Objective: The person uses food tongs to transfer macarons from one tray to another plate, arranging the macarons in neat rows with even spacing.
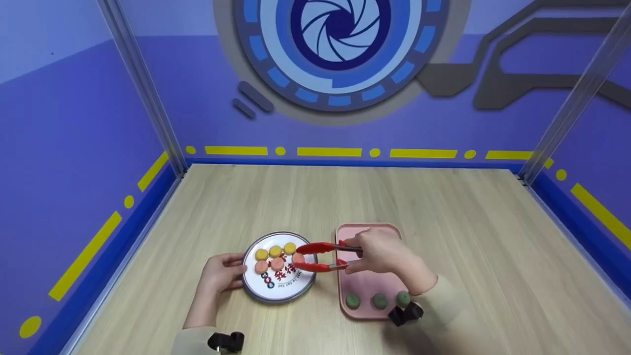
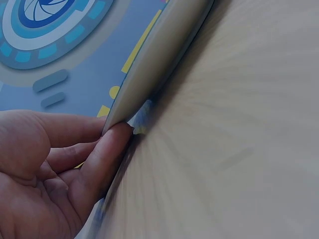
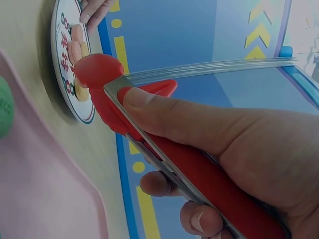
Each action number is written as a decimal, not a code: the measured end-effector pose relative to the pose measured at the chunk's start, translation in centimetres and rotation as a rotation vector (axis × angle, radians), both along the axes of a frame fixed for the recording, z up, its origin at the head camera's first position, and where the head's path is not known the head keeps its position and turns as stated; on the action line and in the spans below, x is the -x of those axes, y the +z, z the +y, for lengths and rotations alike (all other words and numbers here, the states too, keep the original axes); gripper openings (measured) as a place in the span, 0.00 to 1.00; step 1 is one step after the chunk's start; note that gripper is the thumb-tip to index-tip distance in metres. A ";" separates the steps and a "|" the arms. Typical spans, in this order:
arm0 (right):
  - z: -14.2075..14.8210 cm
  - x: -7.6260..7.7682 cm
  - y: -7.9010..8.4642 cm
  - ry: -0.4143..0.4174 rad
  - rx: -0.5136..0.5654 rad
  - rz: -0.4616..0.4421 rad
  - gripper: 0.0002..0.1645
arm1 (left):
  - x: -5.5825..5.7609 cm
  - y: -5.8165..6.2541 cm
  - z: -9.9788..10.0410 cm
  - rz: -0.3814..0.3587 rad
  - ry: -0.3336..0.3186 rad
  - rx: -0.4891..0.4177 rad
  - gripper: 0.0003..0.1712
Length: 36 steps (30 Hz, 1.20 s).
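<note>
My left hand (image 1: 219, 272) pinches the left rim of a round white plate (image 1: 255, 285) with dark edge lines and red characters; the left wrist view shows thumb and finger on the rim (image 2: 159, 64). Three yellow macarons (image 1: 275, 251) lie in a row on the plate, with pink ones (image 1: 277, 264) in front of them. My right hand (image 1: 382, 250) grips red-tipped metal tongs (image 1: 318, 248) that reach left over the plate's right side. Between the tong tips is another pink macaron (image 1: 298, 259). In the right wrist view the thumb (image 3: 164, 112) presses along the tongs.
A pink rectangular tray (image 1: 369, 283) lies right of the plate, partly under my right hand. Three green macarons (image 1: 379, 300) stand along its near edge. Blue-purple panels (image 1: 335, 133) enclose the wooden table (image 1: 443, 207) at the back and sides.
</note>
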State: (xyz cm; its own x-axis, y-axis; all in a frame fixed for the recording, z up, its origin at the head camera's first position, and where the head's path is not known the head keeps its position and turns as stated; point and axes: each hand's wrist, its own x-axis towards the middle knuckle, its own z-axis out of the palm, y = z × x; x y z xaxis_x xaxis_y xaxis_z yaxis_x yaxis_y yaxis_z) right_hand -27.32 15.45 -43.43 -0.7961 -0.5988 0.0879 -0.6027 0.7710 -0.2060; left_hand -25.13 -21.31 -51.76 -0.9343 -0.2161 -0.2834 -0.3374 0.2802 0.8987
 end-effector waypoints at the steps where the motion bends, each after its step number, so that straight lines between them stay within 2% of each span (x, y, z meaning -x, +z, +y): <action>1: -0.2 0.1 -0.1 -0.005 -0.005 -0.002 0.19 | 0.0 0.0 0.0 0.001 0.000 0.002 0.25; 13: -1.7 0.3 -1.1 -0.052 -0.018 -0.071 0.19 | 0.1 -0.2 0.0 0.016 -0.001 -0.007 0.25; 22: -1.8 0.4 -1.2 -0.038 -0.017 -0.041 0.16 | 0.0 -0.2 -0.1 0.009 0.009 -0.017 0.24; 31: -1.8 0.4 -1.4 -0.063 0.004 -0.065 0.17 | -0.1 -0.2 -0.1 0.007 0.013 -0.019 0.24; 36: -1.0 0.3 -1.0 -0.029 0.036 -0.060 0.17 | 0.1 -0.2 -0.1 0.005 0.014 -0.026 0.24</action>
